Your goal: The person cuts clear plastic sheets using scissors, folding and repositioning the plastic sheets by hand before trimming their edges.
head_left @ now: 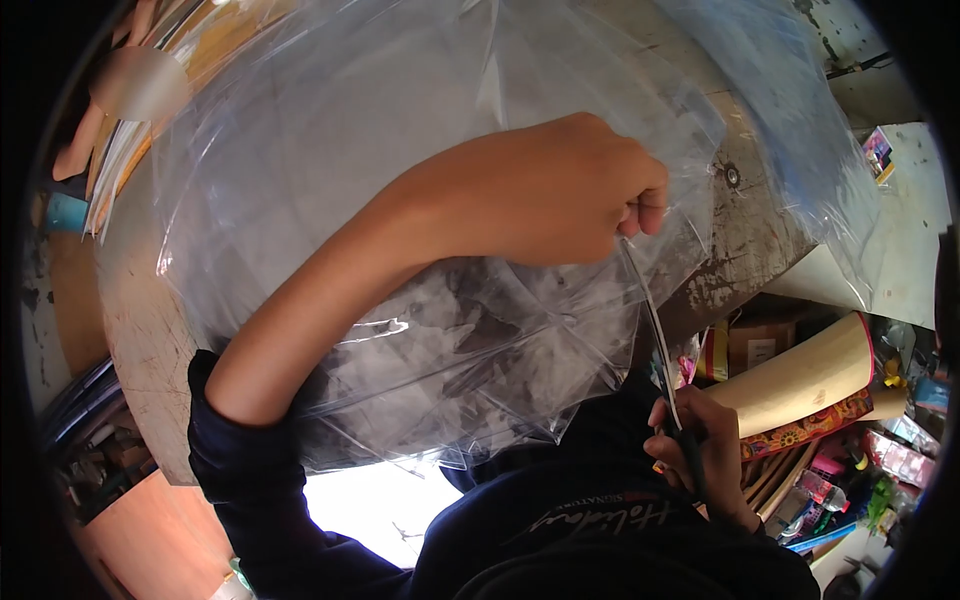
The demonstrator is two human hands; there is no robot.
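A large clear plastic sheet [330, 160] spreads wrinkled over the worn wooden table and hangs toward my body. My left hand [585, 190] reaches across it, fingers curled closed on the sheet near its right edge. Low on the right, my right hand [715, 445] grips the dark handles of a pair of scissors [660, 350]. The long blades point up, with their tips just under my left fingers, at the sheet's right edge. Whether the blades are parted is hard to see.
Scratched wooden table [745, 235] shows beside the sheet, with more bluish plastic [800, 130] at upper right. A cream roll [810, 375] and piled small goods lie at lower right. Another person's arm [85, 140] and stacked papers [120, 170] are at upper left.
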